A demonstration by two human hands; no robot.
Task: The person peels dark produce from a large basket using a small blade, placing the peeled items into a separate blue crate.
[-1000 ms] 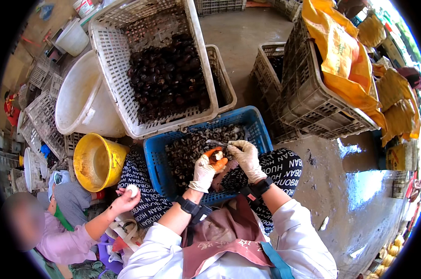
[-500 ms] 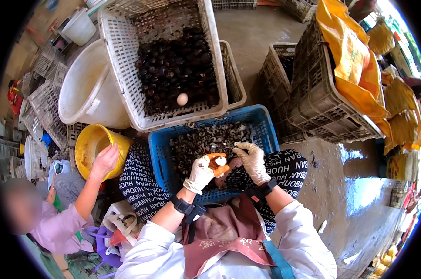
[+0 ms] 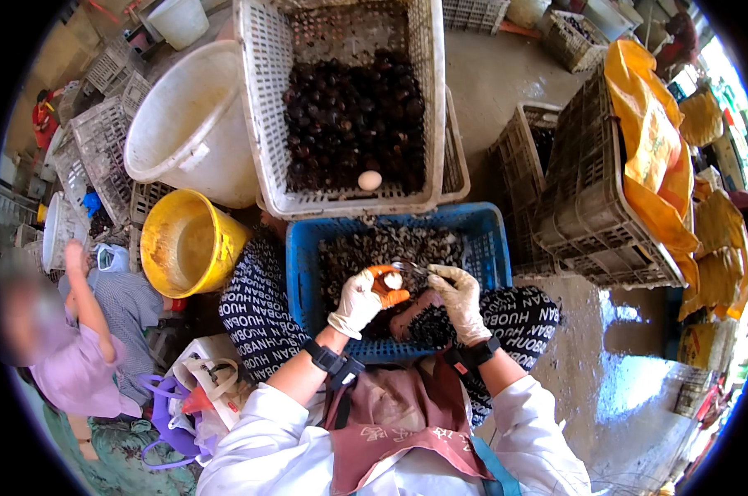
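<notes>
from afar i see the white-gloved, orange-fingered left hand (image 3: 364, 301) curled around a small, round, pale piece (image 3: 393, 281) above the blue plastic crate (image 3: 303, 269); the white-gloved right hand (image 3: 461, 302) pinches a slim dark tool (image 3: 409, 268).

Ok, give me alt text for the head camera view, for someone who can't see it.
A gloved left hand holds a whitish piece beside a thin tool in the gloved right hand, over a blue basket of dark and pale bits. Beyond, a white crate holds dark round items and one pale egg-shaped thing; a person in lilac sits at left.
</notes>
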